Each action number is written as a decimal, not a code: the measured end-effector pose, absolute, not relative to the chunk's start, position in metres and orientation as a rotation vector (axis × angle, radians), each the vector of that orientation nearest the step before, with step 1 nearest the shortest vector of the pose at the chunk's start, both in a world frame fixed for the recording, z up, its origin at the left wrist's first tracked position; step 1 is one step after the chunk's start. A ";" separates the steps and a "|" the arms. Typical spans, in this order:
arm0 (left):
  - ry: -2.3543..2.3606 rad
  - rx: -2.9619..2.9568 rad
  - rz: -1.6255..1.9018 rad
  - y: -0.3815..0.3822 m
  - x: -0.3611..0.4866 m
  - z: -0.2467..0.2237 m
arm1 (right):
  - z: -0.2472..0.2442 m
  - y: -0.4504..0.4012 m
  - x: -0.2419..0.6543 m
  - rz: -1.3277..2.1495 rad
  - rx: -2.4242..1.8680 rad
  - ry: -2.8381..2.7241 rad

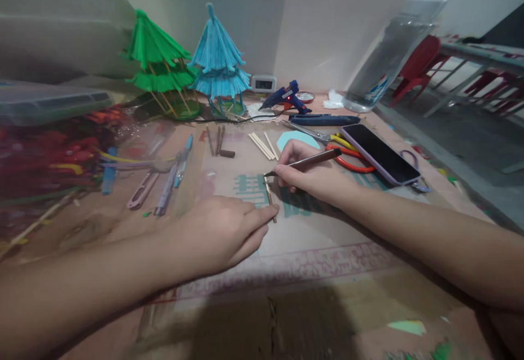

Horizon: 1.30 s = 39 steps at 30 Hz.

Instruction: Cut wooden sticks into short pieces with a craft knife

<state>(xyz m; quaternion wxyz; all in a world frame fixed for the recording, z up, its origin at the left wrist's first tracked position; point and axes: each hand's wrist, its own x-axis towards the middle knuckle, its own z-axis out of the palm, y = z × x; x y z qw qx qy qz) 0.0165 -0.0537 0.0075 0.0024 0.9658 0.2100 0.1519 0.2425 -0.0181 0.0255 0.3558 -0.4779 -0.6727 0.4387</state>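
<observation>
My right hand (301, 171) grips a brown marker (315, 159), its dark tip at the upper end of a thin wooden stick (268, 189). That stick lies on the work sheet, pale near the top and brown lower down. My left hand (235, 226) rests palm down, fingers stretched out, with a fingertip pressing the stick's lower part. Several plain sticks (261, 146) lie beyond my hands. Left of them are a few brown sticks (219, 140) and the marker's brown cap (227, 153). A light-blue octagonal piece (292, 140) sits just behind my right hand.
Green (158, 54) and blue (219, 54) tiered stick models stand at the back, beside a blue glue gun (286, 98). Pliers, orange-handled scissors (352, 160), a phone (380, 154) and a large clear bottle (385, 54) are on the right. Pens, a cutter (143, 189) and bagged craft pieces lie left.
</observation>
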 end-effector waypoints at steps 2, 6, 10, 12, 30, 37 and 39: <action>0.659 3.033 0.471 -0.054 0.017 0.008 | 0.026 -0.018 0.242 1.170 -1.235 -1.714; 0.676 3.049 0.445 -0.054 0.018 0.009 | 0.027 -0.018 0.243 1.230 -1.176 -1.672; 0.664 3.045 0.443 -0.053 0.017 0.009 | 0.028 -0.020 0.245 1.229 -1.204 -1.704; 0.656 3.039 0.434 -0.053 0.016 0.008 | 0.028 -0.019 0.246 1.217 -1.170 -1.735; 0.675 3.042 0.431 -0.053 0.017 0.008 | 0.030 -0.021 0.241 1.096 -1.272 -1.829; 0.679 3.037 0.436 -0.053 0.017 0.009 | 0.029 -0.019 0.240 1.068 -1.275 -1.855; 0.681 3.032 0.439 -0.053 0.018 0.009 | 0.029 -0.019 0.240 1.067 -1.280 -1.873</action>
